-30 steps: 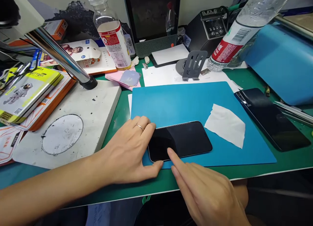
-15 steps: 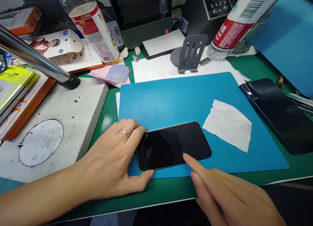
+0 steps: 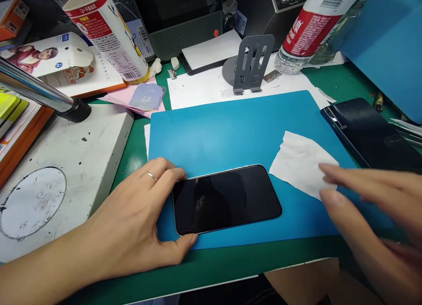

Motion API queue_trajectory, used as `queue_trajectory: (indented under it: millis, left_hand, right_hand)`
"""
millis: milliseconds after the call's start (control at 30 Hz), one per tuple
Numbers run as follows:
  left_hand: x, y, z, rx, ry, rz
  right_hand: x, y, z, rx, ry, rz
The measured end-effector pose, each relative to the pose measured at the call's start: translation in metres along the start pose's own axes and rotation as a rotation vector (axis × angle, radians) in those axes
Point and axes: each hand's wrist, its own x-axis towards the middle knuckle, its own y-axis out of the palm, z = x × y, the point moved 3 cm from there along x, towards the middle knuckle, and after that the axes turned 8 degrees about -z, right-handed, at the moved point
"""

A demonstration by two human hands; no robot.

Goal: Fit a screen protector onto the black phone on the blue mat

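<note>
A smartphone with a dark screen lies flat on the blue mat. My left hand grips its left end, thumb along the near edge and fingers at the far edge. On the right, my right hand is over the corner of a white cloth, thumb and fingers apart with nothing between them. Whether the fingertips touch the cloth I cannot tell. The hand covers the cloth's right corner and part of the mat.
A larger dark device lies right of the mat. Behind stand a grey phone stand, a water bottle and a drink bottle. A white block with a metal pole is at the left.
My right hand has lifted its fingertip off the phone screen and moved right to the white cloth, opening its fingers. My left hand keeps hold of the phone. The view has shifted slightly.
</note>
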Motion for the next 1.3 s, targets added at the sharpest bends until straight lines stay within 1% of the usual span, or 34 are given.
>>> queue_trajectory:
  millis: [33,67,133,200,267,433,567,633,700,733,767,833,867,900,967,1000,1067,1200,1300]
  left_hand:
    - [0.001,0.000,0.001,-0.008,-0.018,0.006]
    - [0.001,-0.001,0.002,-0.012,-0.036,0.010]
    - [0.001,-0.001,0.003,-0.018,-0.054,0.011]
    - [0.000,-0.002,0.003,-0.023,-0.051,0.007]
    - [0.000,-0.002,0.003,-0.026,-0.036,0.002]
    - [0.002,-0.004,0.003,-0.032,-0.033,0.009]
    - [0.003,-0.005,0.005,-0.039,-0.056,0.021]
    - [0.003,-0.007,0.004,-0.044,-0.054,0.015]
    - [0.003,-0.008,0.004,-0.044,-0.053,0.010]
    - [0.003,-0.008,0.003,-0.042,-0.052,0.011]
    - [0.003,-0.008,0.003,-0.038,-0.051,0.013]
    - [0.003,-0.008,0.002,-0.033,-0.046,0.015]
    - [0.003,-0.008,0.001,-0.032,-0.044,0.012]
    - [0.003,-0.008,0.001,-0.033,-0.041,0.007]
    - [0.003,-0.008,0.001,-0.041,-0.030,-0.003]
    - [0.003,-0.009,0.000,-0.048,-0.024,-0.011]
    - [0.003,-0.009,0.000,-0.064,-0.011,-0.026]
    - [0.003,-0.009,0.001,-0.071,0.000,-0.040]
    - [0.002,-0.009,0.001,-0.069,0.000,-0.030]
  right_hand:
    - [0.005,0.003,-0.007,-0.034,0.008,-0.014]
    - [0.009,0.007,-0.010,-0.061,0.020,0.012]
    - [0.016,0.015,-0.009,-0.069,0.011,0.049]
    - [0.020,0.019,-0.003,-0.054,0.005,0.041]
    - [0.023,0.019,0.002,-0.038,0.033,0.015]
    - [0.028,0.019,0.001,-0.047,0.044,0.030]
    - [0.037,0.024,-0.004,-0.031,0.106,0.077]
    - [0.041,0.025,-0.006,-0.059,0.128,0.116]
    - [0.043,0.022,-0.004,-0.101,0.136,0.142]
    - [0.043,0.018,0.000,-0.112,0.135,0.126]
    - [0.043,0.013,0.006,-0.112,0.131,0.088]
    - [0.039,0.001,0.026,-0.061,0.089,-0.037]
    - [0.035,-0.004,0.041,-0.019,0.052,-0.097]
    - [0.030,-0.007,0.057,0.055,-0.019,-0.119]
    - [0.017,-0.006,0.090,0.197,-0.178,-0.038]
    - [0.010,-0.003,0.104,0.210,-0.201,0.032]
    - [-0.003,0.000,0.122,0.231,-0.216,0.076]
    - [-0.015,0.002,0.138,0.208,-0.228,0.067]
    - [-0.012,0.008,0.143,0.156,-0.249,0.144]
